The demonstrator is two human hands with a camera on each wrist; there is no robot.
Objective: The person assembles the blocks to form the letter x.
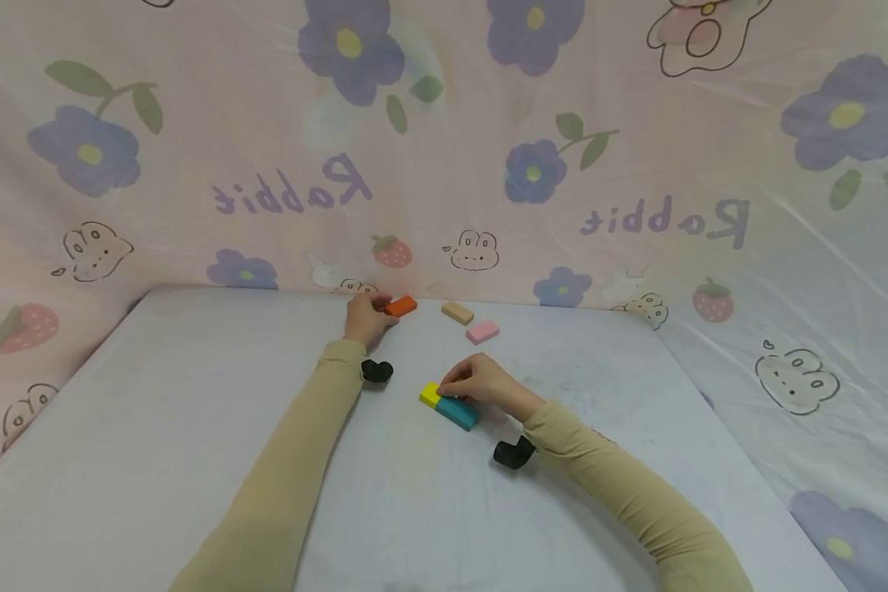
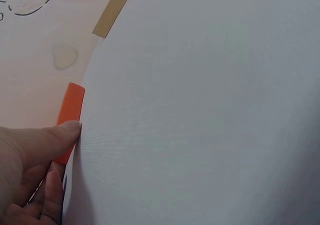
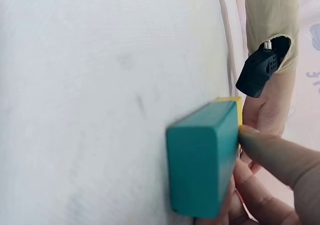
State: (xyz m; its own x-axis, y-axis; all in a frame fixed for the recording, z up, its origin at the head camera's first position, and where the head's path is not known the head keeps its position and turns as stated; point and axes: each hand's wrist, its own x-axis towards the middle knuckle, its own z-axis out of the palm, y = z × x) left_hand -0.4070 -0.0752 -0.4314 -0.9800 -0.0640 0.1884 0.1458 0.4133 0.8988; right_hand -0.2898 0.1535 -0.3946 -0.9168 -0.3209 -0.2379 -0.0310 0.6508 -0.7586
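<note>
At the far edge of the table my left hand (image 1: 367, 319) pinches an orange block (image 1: 402, 306); in the left wrist view its thumb presses along the block's side, the fingers partly behind it. My right hand (image 1: 481, 382) is curled over the near middle, where a yellow block (image 1: 429, 395) butts end-on against a teal block (image 1: 456, 413). Its fingertips grip the yellow block at that joint. The right wrist view has the teal block (image 3: 195, 170) closest, the yellow block (image 3: 229, 99) mostly hidden behind it, a fingertip over the seam and other fingers along the far side.
A tan block (image 1: 457, 312) and a pink block (image 1: 483, 331) lie toward the back of the white table (image 1: 229, 427), right of the orange one. A patterned cloth (image 1: 444, 148) hangs behind the far edge. Black wrist cameras (image 1: 514, 452) stick out from both sleeves.
</note>
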